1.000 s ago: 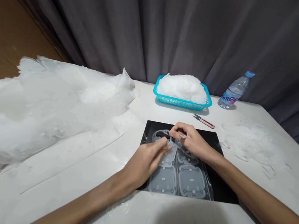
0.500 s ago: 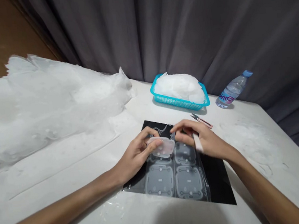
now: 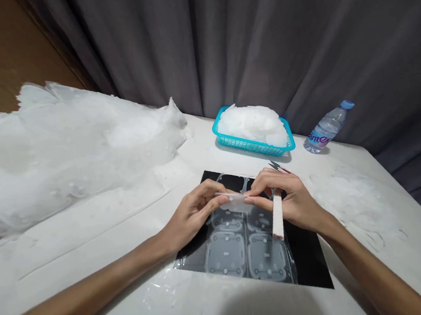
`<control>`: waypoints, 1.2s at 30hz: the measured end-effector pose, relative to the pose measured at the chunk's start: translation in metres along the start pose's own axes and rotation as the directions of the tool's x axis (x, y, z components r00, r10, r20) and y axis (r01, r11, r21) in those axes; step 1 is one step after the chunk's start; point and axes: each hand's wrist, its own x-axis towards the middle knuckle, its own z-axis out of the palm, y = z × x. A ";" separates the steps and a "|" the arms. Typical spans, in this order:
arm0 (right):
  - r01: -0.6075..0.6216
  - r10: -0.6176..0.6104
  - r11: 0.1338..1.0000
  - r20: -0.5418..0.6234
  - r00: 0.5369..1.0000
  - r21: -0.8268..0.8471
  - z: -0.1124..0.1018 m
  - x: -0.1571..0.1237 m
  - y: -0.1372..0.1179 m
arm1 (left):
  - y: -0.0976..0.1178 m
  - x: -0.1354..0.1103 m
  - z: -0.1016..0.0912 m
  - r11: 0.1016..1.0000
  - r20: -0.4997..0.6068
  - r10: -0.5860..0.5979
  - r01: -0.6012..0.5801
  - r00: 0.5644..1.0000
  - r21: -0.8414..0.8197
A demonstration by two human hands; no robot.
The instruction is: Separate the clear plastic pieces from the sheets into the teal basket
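Observation:
My left hand (image 3: 193,215) and my right hand (image 3: 291,199) together pinch one small clear plastic piece (image 3: 235,202) just above a clear moulded sheet (image 3: 244,248) of several rounded pieces. That sheet lies on a black mat (image 3: 311,262). A slim white-and-pink tool (image 3: 277,214) also sits in my right hand, its end pointing down toward me. Where the piece came out, the sheet shows empty cut-outs at its far end.
A big heap of clear plastic sheets (image 3: 60,155) fills the table's left. A turquoise basket (image 3: 249,145) piled with clear pieces stands behind the mat, small pink snips (image 3: 279,168) beside it. A water bottle (image 3: 325,128) lies far right, plastic scraps (image 3: 354,201) to the right.
The clear piece has come off the sheet and is now lifted between both hands. The tool in my right hand has swung down to point toward me.

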 end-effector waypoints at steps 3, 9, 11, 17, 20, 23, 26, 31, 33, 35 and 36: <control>-0.125 0.125 0.990 0.009 0.992 0.065 -0.001 -0.002 0.002 | -0.003 0.001 0.001 0.997 0.031 0.006 -0.003 1.000 -0.082; -0.223 0.224 0.973 0.015 0.975 -0.054 -0.001 -0.003 0.006 | 0.007 -0.003 0.004 0.980 0.012 0.058 -0.060 0.998 0.191; -0.147 0.147 0.989 0.019 0.989 -0.017 0.005 -0.003 0.006 | 0.009 -0.004 0.004 0.940 0.037 0.135 -0.139 0.990 0.310; -0.070 0.065 0.995 0.078 0.995 0.065 0.013 -0.004 0.009 | 0.006 -0.004 0.001 0.905 0.054 0.252 -0.255 0.966 0.341; -0.082 0.077 0.994 0.073 0.994 0.069 0.009 -0.005 0.008 | 0.005 -0.003 -0.001 0.901 0.062 0.268 -0.273 0.961 0.336; -0.114 0.110 0.991 0.063 0.992 0.068 0.008 -0.005 0.006 | 0.004 -0.003 -0.001 0.894 0.062 0.286 -0.290 0.956 0.342; -0.171 0.170 0.979 0.024 0.985 0.112 0.009 -0.007 0.008 | 0.004 -0.004 0.000 0.894 0.038 0.268 -0.263 0.963 0.363; -0.266 0.259 0.931 0.061 0.964 0.250 0.008 -0.014 0.022 | 0.002 -0.003 0.001 0.926 0.045 0.112 -0.121 0.993 0.357; -0.276 0.259 0.928 0.101 0.961 0.250 0.006 -0.015 0.025 | 0.001 -0.004 0.002 0.934 0.061 0.079 -0.095 0.995 0.343; -0.256 0.238 0.944 0.106 0.965 0.209 0.007 -0.016 0.024 | 0.001 -0.004 0.004 0.935 0.055 0.081 -0.095 0.995 0.341; -0.242 0.228 0.955 0.094 0.969 0.174 0.008 -0.015 0.022 | 0.002 -0.005 0.005 0.933 0.050 0.088 -0.100 0.995 0.346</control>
